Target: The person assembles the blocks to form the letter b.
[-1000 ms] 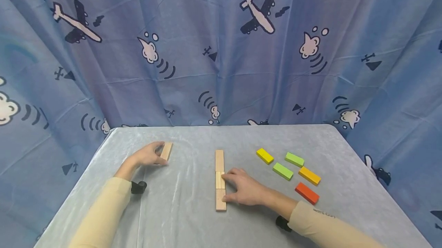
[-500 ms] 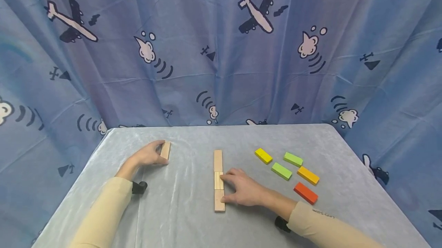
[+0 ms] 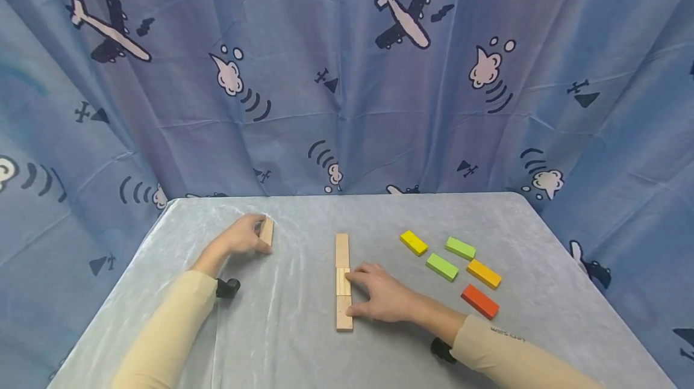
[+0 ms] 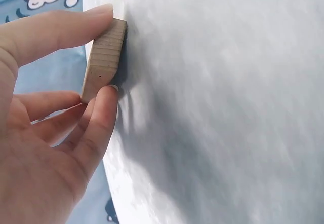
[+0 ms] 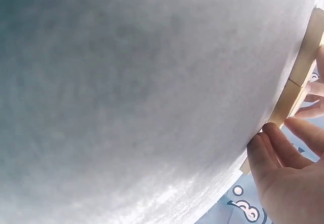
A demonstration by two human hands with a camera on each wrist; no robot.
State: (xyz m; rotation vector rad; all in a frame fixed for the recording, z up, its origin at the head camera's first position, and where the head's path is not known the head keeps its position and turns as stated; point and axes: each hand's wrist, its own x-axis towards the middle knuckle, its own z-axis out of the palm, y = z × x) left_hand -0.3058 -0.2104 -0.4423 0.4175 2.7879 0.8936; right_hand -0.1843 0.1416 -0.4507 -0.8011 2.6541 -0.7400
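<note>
My left hand [image 3: 244,236] pinches a plain wooden block [image 3: 267,232] at the table's far left. In the left wrist view the thumb is on one end of that wooden block [image 4: 105,51] and the fingertips on the other. Near the middle, plain wooden blocks form a straight row: a far block [image 3: 342,249], a lined middle section [image 3: 341,281] and a near block [image 3: 344,320]. My right hand [image 3: 384,296] touches the row's right side, index finger at the middle section and thumb at the near block. The right wrist view catches the wooden row [image 5: 287,101] only at its edge.
On the right lie a yellow block [image 3: 414,243], two green blocks [image 3: 441,267], an orange block [image 3: 484,273] and a red block [image 3: 479,301], set apart from each other. A pale cloth covers the table [image 3: 282,341]. Behind it hangs a blue curtain [image 3: 293,106] with printed planes.
In the last half second my left hand has moved slightly right and away from me with the wooden block. My right hand and the row have stayed put.
</note>
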